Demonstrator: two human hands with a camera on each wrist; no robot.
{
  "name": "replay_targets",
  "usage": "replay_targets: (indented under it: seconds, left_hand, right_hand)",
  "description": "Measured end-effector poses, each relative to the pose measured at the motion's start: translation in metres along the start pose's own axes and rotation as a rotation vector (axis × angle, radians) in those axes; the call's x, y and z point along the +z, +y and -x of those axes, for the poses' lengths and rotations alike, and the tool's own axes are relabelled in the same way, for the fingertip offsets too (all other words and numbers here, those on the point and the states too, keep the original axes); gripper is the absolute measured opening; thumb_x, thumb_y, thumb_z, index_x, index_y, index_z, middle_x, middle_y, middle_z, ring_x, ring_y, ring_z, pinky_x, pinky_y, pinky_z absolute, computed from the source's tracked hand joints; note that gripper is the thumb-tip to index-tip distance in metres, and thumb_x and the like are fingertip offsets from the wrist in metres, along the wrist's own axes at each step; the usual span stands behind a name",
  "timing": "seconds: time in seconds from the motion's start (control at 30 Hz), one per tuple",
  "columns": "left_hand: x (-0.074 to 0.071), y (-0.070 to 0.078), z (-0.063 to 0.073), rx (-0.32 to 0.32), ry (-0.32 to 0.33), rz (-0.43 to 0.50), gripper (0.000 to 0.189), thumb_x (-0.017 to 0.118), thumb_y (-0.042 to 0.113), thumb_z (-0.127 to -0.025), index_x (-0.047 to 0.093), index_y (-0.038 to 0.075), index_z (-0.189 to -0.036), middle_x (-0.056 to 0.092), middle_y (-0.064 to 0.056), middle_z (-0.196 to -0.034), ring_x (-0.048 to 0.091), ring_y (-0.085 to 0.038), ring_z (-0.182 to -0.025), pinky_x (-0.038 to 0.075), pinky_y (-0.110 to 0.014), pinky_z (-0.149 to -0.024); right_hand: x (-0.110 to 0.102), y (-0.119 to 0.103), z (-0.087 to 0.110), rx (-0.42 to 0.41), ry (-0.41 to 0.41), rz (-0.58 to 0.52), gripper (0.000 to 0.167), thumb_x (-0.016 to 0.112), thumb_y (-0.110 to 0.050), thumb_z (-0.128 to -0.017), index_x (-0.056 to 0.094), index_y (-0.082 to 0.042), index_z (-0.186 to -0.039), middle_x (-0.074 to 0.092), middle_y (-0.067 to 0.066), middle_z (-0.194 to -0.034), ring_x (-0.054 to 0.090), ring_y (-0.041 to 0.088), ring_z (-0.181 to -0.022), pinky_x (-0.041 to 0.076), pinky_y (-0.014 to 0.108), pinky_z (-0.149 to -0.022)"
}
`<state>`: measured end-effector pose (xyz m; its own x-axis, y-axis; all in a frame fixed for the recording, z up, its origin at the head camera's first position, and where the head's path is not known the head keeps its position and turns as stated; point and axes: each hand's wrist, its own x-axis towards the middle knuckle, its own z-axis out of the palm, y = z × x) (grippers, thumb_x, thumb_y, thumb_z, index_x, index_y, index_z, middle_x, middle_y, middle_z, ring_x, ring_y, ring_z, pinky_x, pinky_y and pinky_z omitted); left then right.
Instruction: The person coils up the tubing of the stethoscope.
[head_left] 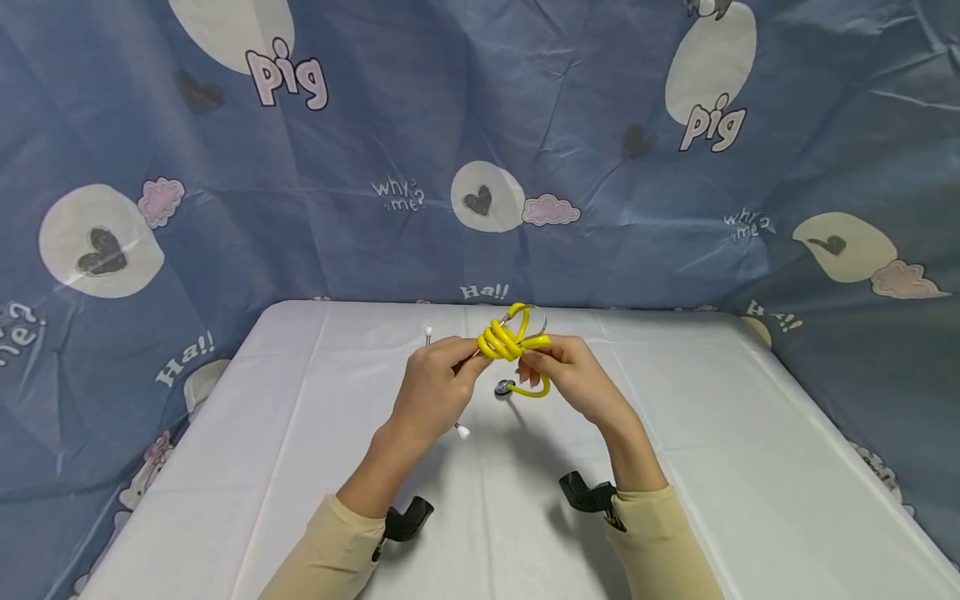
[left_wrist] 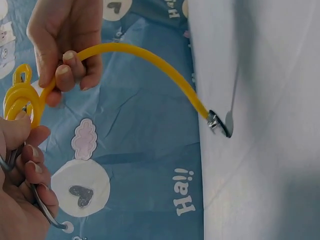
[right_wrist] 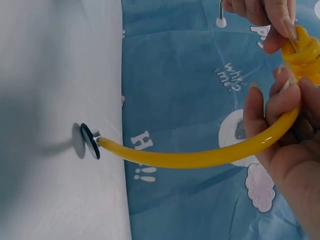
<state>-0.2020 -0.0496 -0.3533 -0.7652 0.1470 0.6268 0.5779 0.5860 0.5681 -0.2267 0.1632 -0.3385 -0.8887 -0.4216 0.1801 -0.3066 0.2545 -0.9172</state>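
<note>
Both hands hold a stethoscope whose yellow tubing [head_left: 501, 340] is wound in several coils, above the white table. My left hand [head_left: 435, 387] grips the coiled end and the metal ear tubes [left_wrist: 44, 210], thumb pressed against the coils. White eartips [head_left: 463, 432] stick out on either side of that hand. Close to the coils, my right hand [head_left: 573, 375] pinches the tubing between thumb and curled fingers. From there a loose length of yellow tube [right_wrist: 190, 159] curves down to the round chestpiece [right_wrist: 90, 141], which hangs close over the table with its shadow beside it.
The white-covered table [head_left: 315, 467] spreads under both arms. Behind and around it hangs a blue printed cloth [head_left: 375, 125] with cartoon shapes and lettering. A black wrist mount [head_left: 408, 518] sits at the left cuff, and a matching black mount [head_left: 587, 492] at the right.
</note>
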Motion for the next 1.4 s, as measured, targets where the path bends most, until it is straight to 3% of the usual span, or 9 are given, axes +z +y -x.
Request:
replay_targets:
  seconds: [0.17,0.37,0.67,0.8,1.03,1.4]
  left_hand:
    - [-0.004,-0.003,-0.001,-0.017,0.007,0.004,0.007,0.07,0.022,-0.093,0.076,0.018,-0.093,0.057,0.007,-0.068,0.044,-0.008,-0.057,0.039,-0.024,-0.053]
    - [-0.003,-0.006,0.0,-0.045,-0.041,-0.039,0.008,0.069,0.023,-0.094,0.075,0.019,-0.09,0.052,0.008,-0.065,0.043,-0.009,-0.055,0.036,-0.025,-0.051]
    - [0.0,-0.01,-0.001,-0.032,-0.028,-0.165,0.009,0.069,0.021,-0.093,0.077,0.018,-0.094,0.064,0.007,-0.072,0.048,-0.007,-0.058,0.042,-0.026,-0.056]
    - [-0.002,-0.011,0.0,-0.057,-0.024,-0.197,0.009,0.07,0.022,-0.093,0.078,0.018,-0.096,0.067,0.007,-0.076,0.049,-0.006,-0.059,0.043,-0.026,-0.057]
    - [-0.002,-0.014,0.001,-0.087,-0.05,-0.235,0.01,0.069,0.024,-0.094,0.077,0.019,-0.092,0.06,0.008,-0.069,0.046,-0.007,-0.055,0.039,-0.026,-0.053]
    - [-0.004,-0.016,-0.001,-0.13,-0.143,-0.283,0.017,0.067,0.027,-0.095,0.069,0.021,-0.079,0.053,0.008,-0.064,0.045,-0.011,-0.056,0.037,-0.028,-0.053]
  right_hand:
    - [0.003,-0.005,0.0,0.0,-0.035,0.033,0.019,0.05,-0.009,-0.102,0.065,0.003,-0.105,0.063,0.015,-0.085,0.057,0.019,-0.072,0.052,0.037,-0.068]
    - [0.003,-0.005,0.001,0.053,-0.024,0.094,0.019,0.054,-0.009,-0.1,0.066,0.002,-0.109,0.065,0.016,-0.085,0.059,0.028,-0.074,0.052,0.031,-0.067]
    - [0.004,-0.004,0.002,0.138,0.015,0.142,0.019,0.063,-0.022,-0.098,0.073,-0.007,-0.09,0.063,0.007,-0.068,0.059,0.02,-0.059,0.052,0.037,-0.057]
    - [0.003,-0.005,0.003,0.125,-0.047,0.193,0.012,0.061,-0.016,-0.097,0.072,-0.009,-0.098,0.064,0.007,-0.074,0.06,0.02,-0.066,0.05,0.039,-0.062]
    - [-0.006,-0.008,0.007,0.124,-0.156,0.241,0.018,0.056,-0.005,-0.096,0.069,-0.007,-0.109,0.065,0.007,-0.08,0.063,0.026,-0.074,0.053,0.043,-0.071]
    - [-0.019,-0.02,0.019,0.156,-0.27,0.269,0.013,0.059,-0.006,-0.096,0.068,-0.01,-0.103,0.066,0.008,-0.082,0.063,0.023,-0.074,0.054,0.036,-0.071]
